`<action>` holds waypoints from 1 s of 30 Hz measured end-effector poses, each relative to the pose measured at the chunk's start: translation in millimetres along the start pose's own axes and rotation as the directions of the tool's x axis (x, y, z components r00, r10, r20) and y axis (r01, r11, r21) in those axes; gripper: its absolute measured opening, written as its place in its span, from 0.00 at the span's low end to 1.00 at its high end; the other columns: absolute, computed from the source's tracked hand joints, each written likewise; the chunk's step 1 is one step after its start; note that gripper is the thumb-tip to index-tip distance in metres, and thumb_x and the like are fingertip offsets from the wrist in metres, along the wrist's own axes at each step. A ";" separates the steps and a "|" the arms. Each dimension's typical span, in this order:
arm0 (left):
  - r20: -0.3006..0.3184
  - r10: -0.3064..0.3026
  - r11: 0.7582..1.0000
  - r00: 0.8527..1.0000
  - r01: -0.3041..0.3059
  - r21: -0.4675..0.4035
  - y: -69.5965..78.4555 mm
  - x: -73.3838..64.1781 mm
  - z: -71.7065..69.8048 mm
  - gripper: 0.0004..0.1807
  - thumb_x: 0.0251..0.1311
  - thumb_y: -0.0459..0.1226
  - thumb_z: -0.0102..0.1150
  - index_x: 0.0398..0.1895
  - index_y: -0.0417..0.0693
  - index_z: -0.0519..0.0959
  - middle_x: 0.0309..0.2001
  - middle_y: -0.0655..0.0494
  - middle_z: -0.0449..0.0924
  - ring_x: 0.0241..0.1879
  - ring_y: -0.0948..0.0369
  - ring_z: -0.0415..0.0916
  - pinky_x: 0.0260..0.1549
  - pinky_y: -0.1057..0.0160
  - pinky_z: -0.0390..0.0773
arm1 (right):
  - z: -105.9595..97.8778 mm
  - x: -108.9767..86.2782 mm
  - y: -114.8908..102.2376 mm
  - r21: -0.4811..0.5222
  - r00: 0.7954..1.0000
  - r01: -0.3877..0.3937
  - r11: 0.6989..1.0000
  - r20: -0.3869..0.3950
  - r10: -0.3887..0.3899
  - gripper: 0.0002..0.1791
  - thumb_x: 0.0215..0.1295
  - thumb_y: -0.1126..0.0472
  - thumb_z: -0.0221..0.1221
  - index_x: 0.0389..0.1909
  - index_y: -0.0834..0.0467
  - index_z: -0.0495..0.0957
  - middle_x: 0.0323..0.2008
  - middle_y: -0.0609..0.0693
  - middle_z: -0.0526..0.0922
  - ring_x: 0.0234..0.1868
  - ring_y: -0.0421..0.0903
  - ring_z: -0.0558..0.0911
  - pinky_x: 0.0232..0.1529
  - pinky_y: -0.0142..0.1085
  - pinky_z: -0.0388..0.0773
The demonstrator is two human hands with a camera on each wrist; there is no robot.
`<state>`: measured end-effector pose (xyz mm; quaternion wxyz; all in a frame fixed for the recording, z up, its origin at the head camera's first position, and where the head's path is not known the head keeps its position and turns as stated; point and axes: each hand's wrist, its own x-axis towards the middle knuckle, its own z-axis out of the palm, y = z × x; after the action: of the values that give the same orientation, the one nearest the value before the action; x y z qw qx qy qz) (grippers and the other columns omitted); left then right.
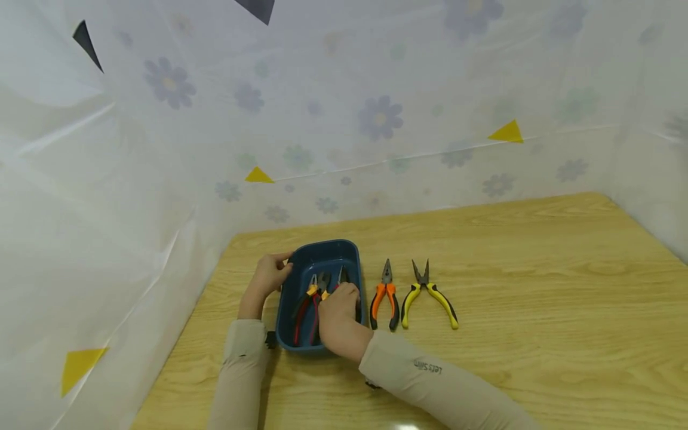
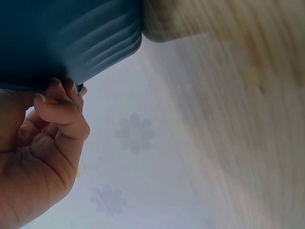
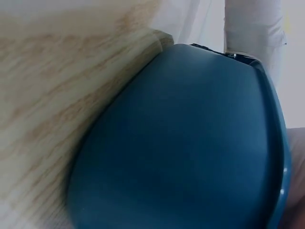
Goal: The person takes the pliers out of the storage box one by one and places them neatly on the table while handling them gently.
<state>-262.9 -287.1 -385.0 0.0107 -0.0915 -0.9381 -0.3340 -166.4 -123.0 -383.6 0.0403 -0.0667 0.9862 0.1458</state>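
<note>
A dark blue rectangular bin (image 1: 325,243) stands on the table with several pliers inside. My left hand (image 1: 267,278) grips its left rim; in the left wrist view the fingers (image 2: 59,109) curl against the bin's edge. Reaching into the right side of the bin, my right hand (image 1: 340,319) has its fingers curled round a pair of pliers (image 1: 343,275), whose dark jaws show beyond the fingers and whose handles are hidden. Beside it in the bin lie red-handled pliers (image 1: 302,319) with yellow near the pivot. The right wrist view mostly shows the bin's outer wall (image 3: 171,138).
Right of the bin, orange-and-black long-nose pliers (image 1: 386,298) lie on the wooden table (image 1: 537,286). Next to them are yellow-and-black long-nose pliers (image 1: 424,292) with spread handles. A flower-patterned sheet (image 1: 333,119) hangs behind the table and along its sides.
</note>
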 end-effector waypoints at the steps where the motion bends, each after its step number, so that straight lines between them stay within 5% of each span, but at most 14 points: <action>1: -0.002 0.003 1.000 1.000 -0.003 0.000 -0.3 -0.2 -0.1 0.23 0.67 0.30 0.51 0.65 0.35 0.70 0.12 0.53 0.67 0.13 0.39 0.71 0.11 0.62 0.72 | 0.2 0.4 1.6 0.022 1.000 0.024 0.999 -0.003 -0.024 0.18 0.72 0.43 0.49 0.44 0.48 0.83 0.35 0.57 0.76 0.34 0.50 0.68 0.33 0.37 0.65; 6: 0.001 -0.010 1.000 1.000 0.010 0.000 -1.2 -0.7 -0.6 0.23 0.67 0.31 0.51 0.65 0.36 0.70 0.11 0.53 0.66 0.15 0.37 0.71 0.11 0.63 0.72 | -0.4 0.8 15.1 0.308 0.986 0.162 0.938 -0.022 -0.163 0.31 0.56 0.31 0.59 0.31 0.58 0.84 0.41 0.63 0.79 0.40 0.57 0.76 0.44 0.45 0.77; 10: 0.008 -0.024 1.000 1.000 0.024 -0.001 -1.3 -0.6 -0.6 0.23 0.68 0.32 0.51 0.66 0.38 0.70 0.12 0.53 0.66 0.16 0.36 0.72 0.11 0.62 0.73 | -0.2 -0.4 21.4 0.445 0.978 0.206 0.871 -0.053 -0.204 0.28 0.57 0.36 0.61 0.21 0.59 0.82 0.42 0.69 0.77 0.43 0.62 0.77 0.45 0.50 0.79; 19: 0.005 -0.032 0.999 0.999 0.032 -0.008 0.9 -0.5 -1.6 0.23 0.68 0.32 0.50 0.66 0.39 0.69 0.13 0.52 0.67 0.15 0.38 0.72 0.13 0.57 0.75 | 2.6 2.6 12.5 0.305 0.984 0.177 0.936 -0.066 -0.165 0.28 0.67 0.40 0.54 0.40 0.63 0.85 0.43 0.64 0.81 0.43 0.58 0.78 0.46 0.44 0.79; 27: 0.001 -0.026 1.000 1.000 0.026 -0.008 0.0 -0.6 -2.3 0.23 0.68 0.32 0.51 0.66 0.38 0.70 0.14 0.51 0.68 0.15 0.39 0.72 0.15 0.53 0.76 | 8.2 15.2 11.7 0.359 0.992 0.123 0.925 -0.004 -0.130 0.36 0.62 0.33 0.52 0.43 0.63 0.85 0.45 0.62 0.83 0.46 0.57 0.81 0.52 0.44 0.78; 30: 0.007 -0.025 1.000 1.000 0.025 -0.004 0.0 -0.3 -0.6 0.23 0.68 0.32 0.51 0.66 0.38 0.70 0.14 0.51 0.69 0.15 0.39 0.72 0.14 0.56 0.76 | 9.7 16.6 11.4 0.354 0.994 0.104 0.930 0.007 -0.114 0.37 0.59 0.30 0.53 0.40 0.61 0.86 0.41 0.60 0.85 0.40 0.53 0.83 0.42 0.39 0.81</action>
<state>-262.6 -287.5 -384.5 0.0030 -0.0810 -0.9385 -0.3355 -183.9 -111.3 -391.3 0.0732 -0.1107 0.9905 -0.0349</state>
